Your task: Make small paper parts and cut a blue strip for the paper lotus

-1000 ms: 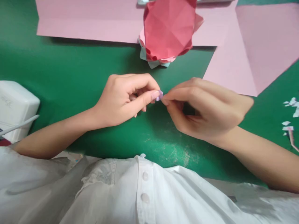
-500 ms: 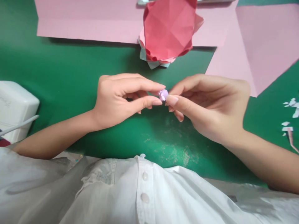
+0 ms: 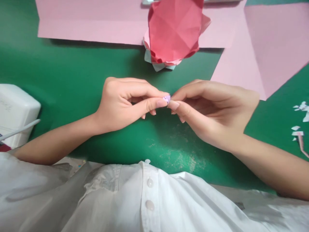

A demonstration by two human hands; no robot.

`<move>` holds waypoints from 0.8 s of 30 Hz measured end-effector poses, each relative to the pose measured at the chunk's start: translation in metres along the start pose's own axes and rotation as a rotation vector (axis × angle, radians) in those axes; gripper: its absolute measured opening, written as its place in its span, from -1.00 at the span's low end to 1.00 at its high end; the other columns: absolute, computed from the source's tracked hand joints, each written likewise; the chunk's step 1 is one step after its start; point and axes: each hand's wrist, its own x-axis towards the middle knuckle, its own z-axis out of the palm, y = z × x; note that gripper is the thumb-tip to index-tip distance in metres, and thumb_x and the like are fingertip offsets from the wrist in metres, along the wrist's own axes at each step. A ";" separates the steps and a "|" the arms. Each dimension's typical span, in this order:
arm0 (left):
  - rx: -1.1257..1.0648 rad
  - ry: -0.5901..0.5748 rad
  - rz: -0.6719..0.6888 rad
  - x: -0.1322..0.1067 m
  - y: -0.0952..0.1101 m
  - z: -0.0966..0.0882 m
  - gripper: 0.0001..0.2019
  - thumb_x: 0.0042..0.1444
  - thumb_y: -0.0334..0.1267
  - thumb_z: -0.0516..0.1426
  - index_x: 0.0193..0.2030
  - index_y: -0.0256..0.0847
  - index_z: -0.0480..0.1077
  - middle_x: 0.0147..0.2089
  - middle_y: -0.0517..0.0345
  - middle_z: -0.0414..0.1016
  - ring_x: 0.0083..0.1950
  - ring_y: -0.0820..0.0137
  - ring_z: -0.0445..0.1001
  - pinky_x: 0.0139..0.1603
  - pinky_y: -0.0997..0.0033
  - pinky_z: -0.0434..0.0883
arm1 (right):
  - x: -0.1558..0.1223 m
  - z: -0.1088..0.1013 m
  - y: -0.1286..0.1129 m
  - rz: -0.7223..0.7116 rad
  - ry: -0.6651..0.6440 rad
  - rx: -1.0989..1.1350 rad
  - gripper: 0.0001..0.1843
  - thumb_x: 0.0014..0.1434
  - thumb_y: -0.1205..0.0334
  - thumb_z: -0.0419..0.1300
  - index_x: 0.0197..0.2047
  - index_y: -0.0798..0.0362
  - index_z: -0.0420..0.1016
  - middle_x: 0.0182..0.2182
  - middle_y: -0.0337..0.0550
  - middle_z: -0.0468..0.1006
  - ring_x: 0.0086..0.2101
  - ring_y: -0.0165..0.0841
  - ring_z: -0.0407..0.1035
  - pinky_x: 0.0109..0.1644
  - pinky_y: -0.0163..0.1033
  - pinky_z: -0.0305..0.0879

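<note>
A tiny lilac folded paper piece is pinched between the fingertips of both hands, just above the green table. My left hand grips it from the left with thumb and forefinger closed on it. From the right, my right hand presses its thumb and forefinger on the same piece. Most of the piece is hidden by the fingertips.
A red folded paper shape lies on pale layers at the top middle. Pink sheets cover the far side and right. A white box stands at the left edge. Paper scraps lie at the right.
My right hand turned palm-up half a second ago and has since closed in tighter. The lilac piece showed more then; the fingertips now cover most of it.
</note>
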 end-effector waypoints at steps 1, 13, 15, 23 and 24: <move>0.003 -0.007 -0.025 0.000 0.001 0.000 -0.91 0.18 -0.22 0.26 -0.31 -0.09 0.61 -0.46 0.30 0.60 -0.56 0.59 0.50 -0.64 0.61 0.36 | 0.000 0.000 0.001 -0.044 0.000 -0.046 -0.90 0.18 0.40 0.29 -0.36 0.03 0.52 -0.44 -0.27 0.56 -0.49 -0.51 0.39 -0.48 -0.35 0.35; -0.022 -0.070 -0.110 0.001 0.005 -0.003 -0.80 0.17 -0.08 0.26 -0.36 -0.13 0.58 -0.51 0.28 0.57 -0.59 0.56 0.48 -0.63 0.57 0.38 | 0.001 0.000 0.005 -0.536 0.029 -0.569 -0.83 0.17 0.52 0.20 -0.28 0.05 0.48 -0.41 -0.21 0.57 -0.41 -0.47 0.46 -0.36 -0.38 0.42; -0.022 -0.074 -0.120 0.001 0.005 -0.003 -0.79 0.18 -0.07 0.25 -0.36 -0.13 0.58 -0.50 0.28 0.57 -0.57 0.55 0.49 -0.62 0.56 0.39 | 0.001 0.000 0.007 -0.599 0.036 -0.594 -0.84 0.16 0.52 0.21 -0.28 0.06 0.48 -0.41 -0.19 0.57 -0.41 -0.46 0.46 -0.34 -0.38 0.44; -0.085 -0.075 -0.109 -0.001 0.003 -0.003 -0.86 0.24 -0.14 0.21 -0.26 -0.09 0.58 -0.37 0.27 0.62 -0.50 0.53 0.55 -0.60 0.56 0.44 | 0.002 0.002 -0.003 -0.144 0.013 -0.152 -0.85 0.15 0.43 0.26 -0.40 0.01 0.45 -0.49 -0.25 0.49 -0.50 -0.49 0.33 -0.48 -0.29 0.29; -0.099 -0.078 -0.113 -0.001 0.003 -0.003 -0.86 0.25 -0.15 0.20 -0.24 -0.09 0.57 -0.33 0.26 0.63 -0.47 0.53 0.57 -0.59 0.57 0.46 | 0.002 0.002 -0.003 -0.066 0.011 -0.062 -0.85 0.17 0.42 0.27 -0.40 0.01 0.46 -0.48 -0.25 0.50 -0.49 -0.49 0.34 -0.48 -0.29 0.29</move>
